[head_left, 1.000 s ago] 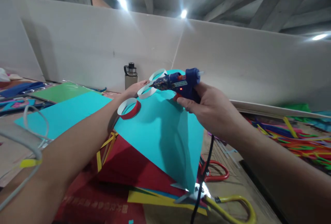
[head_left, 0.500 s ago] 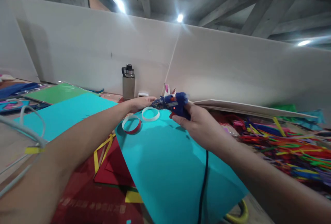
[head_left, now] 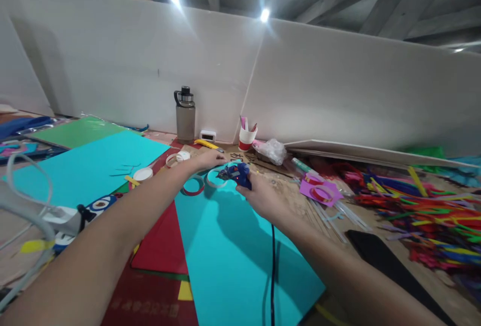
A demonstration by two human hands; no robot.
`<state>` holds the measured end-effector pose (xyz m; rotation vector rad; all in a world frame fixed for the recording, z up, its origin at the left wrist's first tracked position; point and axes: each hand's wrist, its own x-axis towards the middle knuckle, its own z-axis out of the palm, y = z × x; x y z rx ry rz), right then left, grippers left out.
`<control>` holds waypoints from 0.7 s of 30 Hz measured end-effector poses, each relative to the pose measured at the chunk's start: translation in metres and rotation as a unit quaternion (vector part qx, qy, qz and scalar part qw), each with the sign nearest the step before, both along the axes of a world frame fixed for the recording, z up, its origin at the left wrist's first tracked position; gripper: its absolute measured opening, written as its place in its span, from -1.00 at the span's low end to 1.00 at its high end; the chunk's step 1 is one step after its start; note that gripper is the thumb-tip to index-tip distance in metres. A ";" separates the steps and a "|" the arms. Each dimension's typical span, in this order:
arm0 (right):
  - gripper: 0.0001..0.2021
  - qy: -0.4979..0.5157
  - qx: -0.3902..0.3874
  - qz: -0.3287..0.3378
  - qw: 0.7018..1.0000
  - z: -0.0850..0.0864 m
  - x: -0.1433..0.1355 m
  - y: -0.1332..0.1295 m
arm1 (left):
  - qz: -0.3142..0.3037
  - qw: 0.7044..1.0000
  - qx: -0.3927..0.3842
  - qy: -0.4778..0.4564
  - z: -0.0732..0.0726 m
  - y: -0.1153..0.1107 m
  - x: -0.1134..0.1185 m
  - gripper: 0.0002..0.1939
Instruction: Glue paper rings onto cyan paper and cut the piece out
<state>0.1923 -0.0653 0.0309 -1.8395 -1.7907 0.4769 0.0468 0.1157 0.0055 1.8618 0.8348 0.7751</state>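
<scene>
In my right hand point(head_left: 258, 194) is a blue hot glue gun point(head_left: 240, 173) with a small red light, its nozzle pointing left. The black cord point(head_left: 273, 266) hangs down over a turquoise sheet point(head_left: 225, 266). Beyond the nozzle, my left hand point(head_left: 209, 159) has its fingers drawn together near the sheet's far edge; what they hold, if anything, is too small to make out. Just below that hand stand a red-and-white paper ring point(head_left: 193, 191) and a white paper ring point(head_left: 215, 184). The glue gun's tip is close to the white ring, and I cannot tell whether it touches.
A bottle point(head_left: 185, 121) and a cup of pens point(head_left: 248, 138) stand by the white wall. Colourful strips point(head_left: 432, 215) are heaped at right, near a black phone-like slab point(head_left: 391, 266). Red rings lie on purple paper point(head_left: 306, 190). A grey cable point(head_left: 22, 205) loops at left.
The glue gun and my right hand have moved left and down, away from in front of the cup. The camera view has shifted, uncovering more of the table on both sides.
</scene>
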 end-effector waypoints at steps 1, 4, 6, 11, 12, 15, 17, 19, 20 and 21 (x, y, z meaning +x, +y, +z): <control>-0.78 0.006 -0.003 -0.001 1.000 -0.004 0.002 0.002 | 0.018 1.000 0.010 0.003 0.002 0.000 -0.003 -0.93; -0.76 0.028 -0.008 -0.001 1.000 -0.012 0.004 0.006 | 0.063 0.997 0.038 0.024 0.009 -0.005 -0.018 -0.84; -0.74 0.036 -0.006 0.001 0.999 -0.012 0.005 0.007 | 0.076 0.995 0.061 0.032 0.015 -0.014 -0.033 -0.85; -0.70 0.012 -0.013 -0.008 1.000 -0.005 0.002 0.010 | 0.015 0.993 0.091 0.067 0.018 -0.047 -0.061 -0.74; -0.71 0.000 -0.017 -0.010 1.000 -0.004 0.001 0.010 | 0.020 0.995 0.072 0.069 0.015 -0.052 -0.063 -0.71; -0.76 -0.028 -0.017 -0.006 0.999 -0.006 -0.002 0.010 | 0.028 0.998 0.022 0.061 0.002 -0.056 -0.067 -0.64; -0.76 -0.029 -0.008 0.005 1.000 -0.010 -0.004 0.010 | 0.037 0.996 0.037 0.066 -0.007 -0.055 -0.066 -0.63; -0.73 -0.022 -0.003 0.001 1.000 -0.015 -0.005 0.011 | 0.051 0.993 0.076 0.080 -0.013 -0.054 -0.065 -0.61; -0.71 -0.019 -0.002 -0.006 1.000 -0.017 -0.005 0.011 | 0.052 0.990 0.093 0.088 -0.015 -0.054 -0.064 -0.60; -0.70 -0.015 -0.002 -0.014 1.000 -0.019 -0.005 0.011 | 0.051 0.988 0.107 0.096 -0.016 -0.053 -0.063 -0.58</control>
